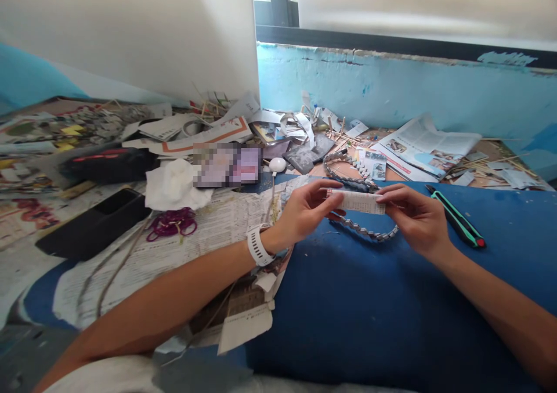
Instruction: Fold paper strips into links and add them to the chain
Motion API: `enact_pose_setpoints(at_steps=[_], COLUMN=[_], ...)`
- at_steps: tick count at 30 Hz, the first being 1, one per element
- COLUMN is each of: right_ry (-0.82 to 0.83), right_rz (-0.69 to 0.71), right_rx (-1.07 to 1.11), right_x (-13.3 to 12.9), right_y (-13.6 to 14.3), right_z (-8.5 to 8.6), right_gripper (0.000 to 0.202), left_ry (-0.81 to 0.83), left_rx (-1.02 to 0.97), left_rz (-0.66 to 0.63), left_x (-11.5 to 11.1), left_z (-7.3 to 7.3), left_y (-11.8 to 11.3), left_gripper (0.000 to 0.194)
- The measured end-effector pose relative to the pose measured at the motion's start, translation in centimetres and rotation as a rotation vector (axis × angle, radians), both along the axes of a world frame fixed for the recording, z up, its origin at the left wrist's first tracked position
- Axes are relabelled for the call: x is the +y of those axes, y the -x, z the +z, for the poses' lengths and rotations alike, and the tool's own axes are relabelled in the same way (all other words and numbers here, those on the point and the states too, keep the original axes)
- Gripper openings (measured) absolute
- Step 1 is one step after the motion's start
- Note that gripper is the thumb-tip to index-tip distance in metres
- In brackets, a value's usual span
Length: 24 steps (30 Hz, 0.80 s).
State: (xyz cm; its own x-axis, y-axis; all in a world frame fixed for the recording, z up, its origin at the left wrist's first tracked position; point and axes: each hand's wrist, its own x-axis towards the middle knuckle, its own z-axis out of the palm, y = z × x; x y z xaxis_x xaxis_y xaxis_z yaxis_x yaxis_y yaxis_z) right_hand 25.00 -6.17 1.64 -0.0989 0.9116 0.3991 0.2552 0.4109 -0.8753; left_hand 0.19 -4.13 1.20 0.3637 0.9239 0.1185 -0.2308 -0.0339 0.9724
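Pinching a strip (361,202) of paper by its ends, my left hand (307,210) and right hand (416,219) hold it above the table (369,317); a grey chain (378,237) shows behind it. A cutter (458,214) lies just beside my right hand, newspaper (429,146) beyond.

Both forearms bare, converging from the lower corners; left forearm (191,285) the more fully in view. Left hand (304,208) in a pinch, thumb toward the right hand (418,219). Latter also pinching, knuckles up, the two fingertips level, just apart.
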Motion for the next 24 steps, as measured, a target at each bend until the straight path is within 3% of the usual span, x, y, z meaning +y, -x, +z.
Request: enact_pose_setpoints(at_steps=[6, 10, 16, 24], right_ry=[0.142, 0.182, 0.147, 0.158], right_rz=[-0.032, 0.001, -0.032, -0.035], right_rx=[0.087, -0.04, -0.088, -0.052], right_x=[-0.1, 0.2, 0.3, 0.0], right_y=[0.1, 0.0, -0.1, -0.2], right_z=[0.5, -0.1, -0.8, -0.1], right_gripper=[0.021, 0.038, 0.031, 0.024], left_ry=[0.001, -0.003, -0.033, -0.044], left_rx=[0.034, 0.037, 0.084, 0.111], left_rz=[0.043, 0.012, 0.02, 0.062], left_x=[-0.1, 0.0, 0.2, -0.1], left_z=[-0.3, -0.4, -0.8, -0.4], left_y=[-0.5, -0.4, -0.2, -0.3], left_gripper=[0.039, 0.039, 0.034, 0.028])
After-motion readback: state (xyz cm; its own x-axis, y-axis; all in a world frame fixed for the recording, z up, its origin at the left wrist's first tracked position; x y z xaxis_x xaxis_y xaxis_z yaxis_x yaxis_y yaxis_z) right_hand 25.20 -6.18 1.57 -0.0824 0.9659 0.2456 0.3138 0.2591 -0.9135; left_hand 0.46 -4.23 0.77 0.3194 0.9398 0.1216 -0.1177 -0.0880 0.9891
